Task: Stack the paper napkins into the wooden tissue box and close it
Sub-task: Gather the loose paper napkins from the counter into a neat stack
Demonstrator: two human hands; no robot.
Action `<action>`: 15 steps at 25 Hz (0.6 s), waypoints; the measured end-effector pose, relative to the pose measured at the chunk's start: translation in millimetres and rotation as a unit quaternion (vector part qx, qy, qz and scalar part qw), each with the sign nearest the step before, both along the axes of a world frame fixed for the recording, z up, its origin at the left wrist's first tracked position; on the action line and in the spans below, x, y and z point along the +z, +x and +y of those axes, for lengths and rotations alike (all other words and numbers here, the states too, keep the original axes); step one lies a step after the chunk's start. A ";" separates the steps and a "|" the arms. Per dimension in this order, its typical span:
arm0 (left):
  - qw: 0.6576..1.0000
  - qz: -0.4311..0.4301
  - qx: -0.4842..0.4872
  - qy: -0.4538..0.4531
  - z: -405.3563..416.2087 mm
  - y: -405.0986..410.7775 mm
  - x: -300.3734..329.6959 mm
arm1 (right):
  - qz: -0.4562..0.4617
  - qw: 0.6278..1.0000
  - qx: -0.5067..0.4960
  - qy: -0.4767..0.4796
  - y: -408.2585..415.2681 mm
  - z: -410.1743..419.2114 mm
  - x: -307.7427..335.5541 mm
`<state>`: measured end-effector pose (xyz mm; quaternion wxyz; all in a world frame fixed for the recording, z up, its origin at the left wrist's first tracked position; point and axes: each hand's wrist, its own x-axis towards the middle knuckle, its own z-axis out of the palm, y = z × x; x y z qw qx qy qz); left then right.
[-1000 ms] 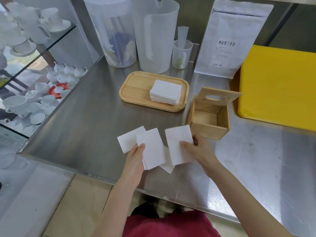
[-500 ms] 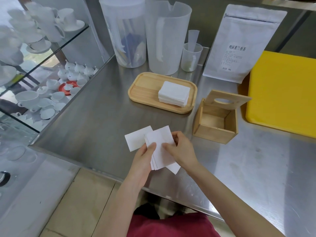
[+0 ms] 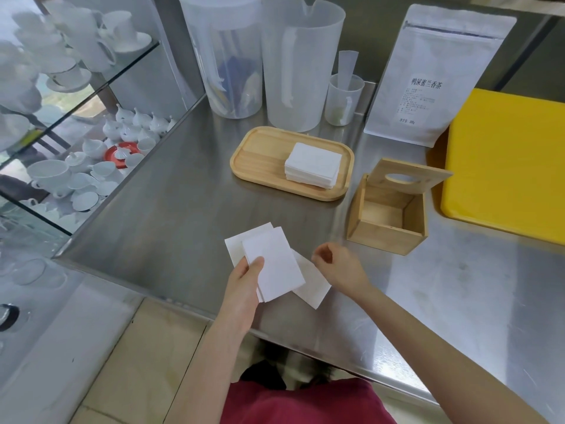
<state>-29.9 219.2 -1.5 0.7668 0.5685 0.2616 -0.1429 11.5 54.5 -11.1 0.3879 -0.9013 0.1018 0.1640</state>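
Note:
My left hand [image 3: 244,286] grips a small stack of white paper napkins [image 3: 273,263] above the steel counter's near edge. One loose napkin [image 3: 312,286] lies under them on the counter, and another [image 3: 235,244] peeks out at the left. Just to the right hovers my right hand [image 3: 339,266], fingers loosely curled and holding nothing. The wooden tissue box [image 3: 388,223] stands to the right with its slotted lid [image 3: 406,177] tipped up and nothing inside. More napkins sit stacked [image 3: 313,165] on a wooden tray [image 3: 260,154] behind.
Two large translucent pitchers [image 3: 299,62], a small measuring cup [image 3: 344,99] and a white tea pouch [image 3: 428,78] line the back. A yellow board [image 3: 513,160] lies at the right. Glass shelves of white cups [image 3: 61,179] stand left of the counter edge.
My right hand laid its napkin onto the stack in my left hand, then let go and drew back to the right. The fanned napkins are now gathered together.

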 end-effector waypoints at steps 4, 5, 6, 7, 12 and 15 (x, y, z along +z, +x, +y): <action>1.000 0.008 0.020 0.012 4.4 -1.5 0.5 | 0.064 0.979 0.118 -0.155 3.5 1.4 -14.7; 1.000 0.009 0.023 0.012 5.8 -1.7 0.3 | 0.064 0.973 0.130 -0.179 3.9 4.0 -15.0; 1.000 0.010 0.025 0.012 7.2 -2.1 0.0 | 0.062 0.968 0.138 -0.199 4.2 6.7 -15.1; 1.000 0.011 0.027 0.011 8.6 -2.6 -0.8 | 0.059 0.965 0.142 -0.213 4.2 8.8 -15.3; 0.999 0.015 0.033 0.010 13.1 -3.7 -3.4 | 0.069 0.979 0.115 -0.152 4.0 11.1 -13.2; 0.999 0.017 0.049 0.013 13.1 -0.3 -2.1 | 0.043 0.996 0.067 -0.040 8.5 8.3 2.4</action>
